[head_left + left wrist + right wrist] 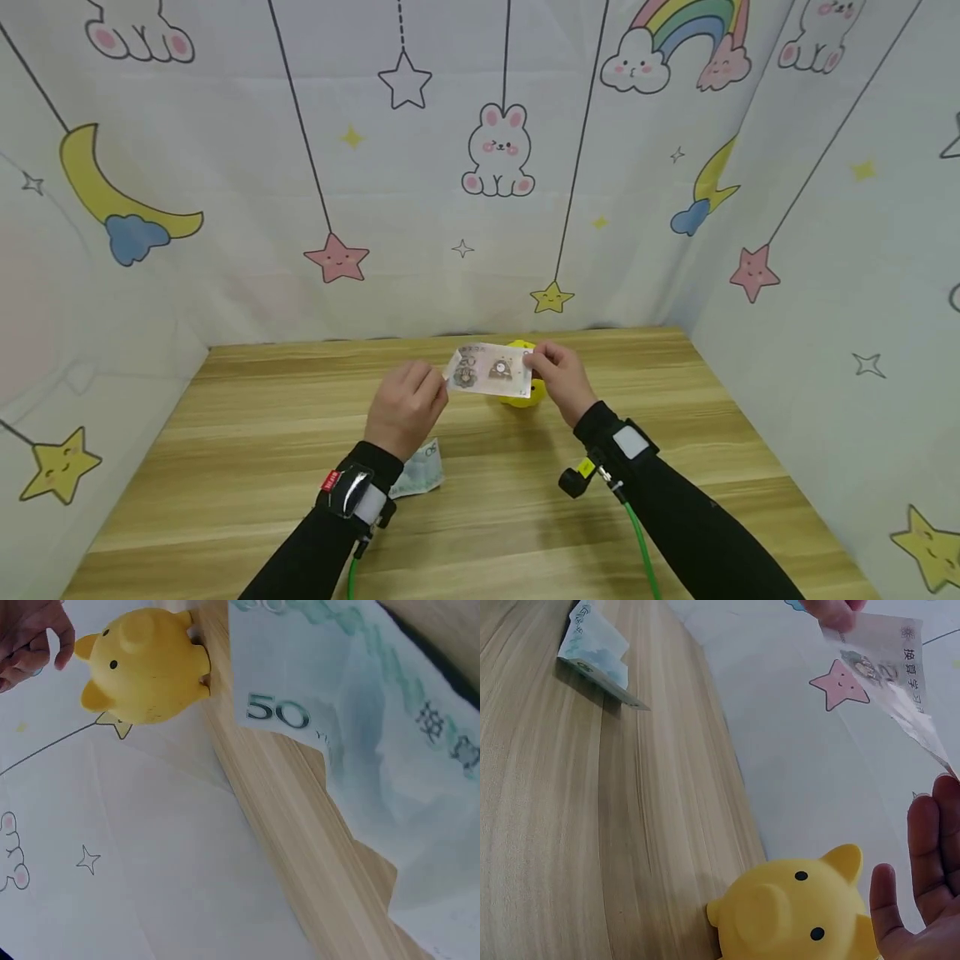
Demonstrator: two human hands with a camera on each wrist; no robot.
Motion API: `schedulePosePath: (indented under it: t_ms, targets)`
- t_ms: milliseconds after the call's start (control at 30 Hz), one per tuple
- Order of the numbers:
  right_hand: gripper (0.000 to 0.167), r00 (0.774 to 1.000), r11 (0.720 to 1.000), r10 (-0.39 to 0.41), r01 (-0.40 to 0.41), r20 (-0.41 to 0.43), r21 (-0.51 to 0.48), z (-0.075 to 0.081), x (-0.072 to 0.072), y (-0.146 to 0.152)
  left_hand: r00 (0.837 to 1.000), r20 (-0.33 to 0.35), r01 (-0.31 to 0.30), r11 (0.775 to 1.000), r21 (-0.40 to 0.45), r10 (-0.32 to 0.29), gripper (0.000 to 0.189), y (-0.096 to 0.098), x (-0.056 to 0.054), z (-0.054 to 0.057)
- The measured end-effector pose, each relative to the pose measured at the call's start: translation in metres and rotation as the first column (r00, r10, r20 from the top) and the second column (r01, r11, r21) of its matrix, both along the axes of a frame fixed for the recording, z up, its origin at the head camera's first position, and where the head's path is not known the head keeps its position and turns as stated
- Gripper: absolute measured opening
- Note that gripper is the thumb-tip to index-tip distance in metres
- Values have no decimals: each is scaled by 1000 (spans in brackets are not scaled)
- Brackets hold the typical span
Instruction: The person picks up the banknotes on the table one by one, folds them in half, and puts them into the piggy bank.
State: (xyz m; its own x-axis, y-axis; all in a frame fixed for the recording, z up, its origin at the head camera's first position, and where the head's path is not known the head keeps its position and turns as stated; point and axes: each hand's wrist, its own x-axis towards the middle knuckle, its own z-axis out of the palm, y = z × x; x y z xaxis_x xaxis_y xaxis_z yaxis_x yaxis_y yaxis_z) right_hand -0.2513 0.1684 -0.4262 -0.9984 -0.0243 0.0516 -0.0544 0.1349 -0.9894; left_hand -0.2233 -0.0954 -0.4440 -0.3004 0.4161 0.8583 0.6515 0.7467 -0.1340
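A pale pinkish play banknote (491, 370) is stretched between both hands above the table. My left hand (407, 408) grips its left end, and the right hand (564, 379) pinches its right edge between thumb and fingers. Printed characters show on the play banknote (889, 660) in the right wrist view, where the left hand (836, 611) is partly cut off at the top. Just behind the note stands a yellow piggy bank (150, 667), partly hidden in the head view. Below the left wrist lies a bent green 50 play banknote (422, 471) on the table.
The wood-grain table (285, 417) meets a white cartoon-printed curtain (420, 200) at the back and sides. Green cables (641, 542) run along both forearms from the wrist cameras.
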Motion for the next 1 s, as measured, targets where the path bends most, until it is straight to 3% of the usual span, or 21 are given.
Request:
schedulePosePath:
  t_ms: [133, 333, 500, 633, 1000]
  targets:
    - [18, 999, 999, -1, 2, -38, 38, 2, 1, -3, 997, -68, -48, 992, -120, 40, 19, 7, 4, 4]
    - [20, 988, 994, 42, -26, -147, 105, 3, 5, -10, 996, -55, -85, 981, -175, 76, 21, 23, 8, 11]
    - [18, 969, 989, 93, -62, -231, 136, 3, 10, -15, 998, 42, -34, 998, -48, 36, 19, 34, 6, 10]
    - [17, 961, 986, 105, -68, -256, 149, 5, 15, -17, 994, 111, -1, 997, 83, -8, 20, 41, 5, 10]
    - [16, 951, 990, 115, -87, -288, 108, 6, 20, -19, 985, 173, -11, 996, 86, -4, 20, 55, 5, 11]
